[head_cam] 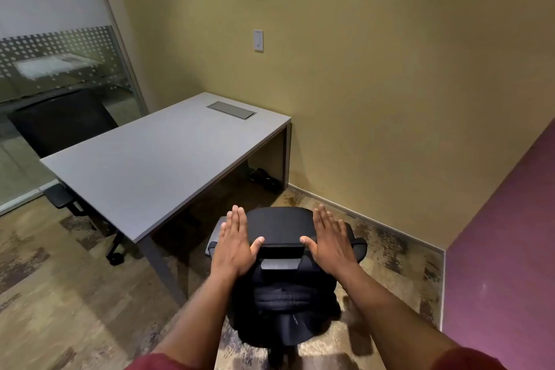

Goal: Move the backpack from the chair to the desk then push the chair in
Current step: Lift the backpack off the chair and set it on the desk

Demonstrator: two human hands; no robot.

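**Both hands flat at the chair, backpack on the seat**

A black office chair [280,228] stands on the patterned floor [60,294] just off the near right corner of the grey worktop [156,165], with its backrest toward the worktop's right edge. A black backpack [285,294] sits on the chair's seat, its top handle and a grey panel facing up just below the backrest. It has not been moved to the worktop.

The left hand [235,242] lies open and flat over the left side of the backrest, fingers straight and together, thumb spread inward toward the backpack's top. The right hand [330,242] mirrors it on the right side, palm down, fingers extended, thumb pointing inward. Each grip is wide, with nothing closed in it; whether the palms actually press on the chair or hover just above it cannot be told. Both forearms reach in from the bottom edge, with dark red sleeves at the upper arms.

The worktop surface carries only a recessed metal cable hatch [231,110] near its far right corner. A second chair [64,198] is tucked at the worktop's left edge, mostly hidden beneath it. Behind the worktop rises an ochre wall with a white switch plate [258,40]; a frosted glass partition [57,63] stands on the left, and a purple wall [504,249] on the right.
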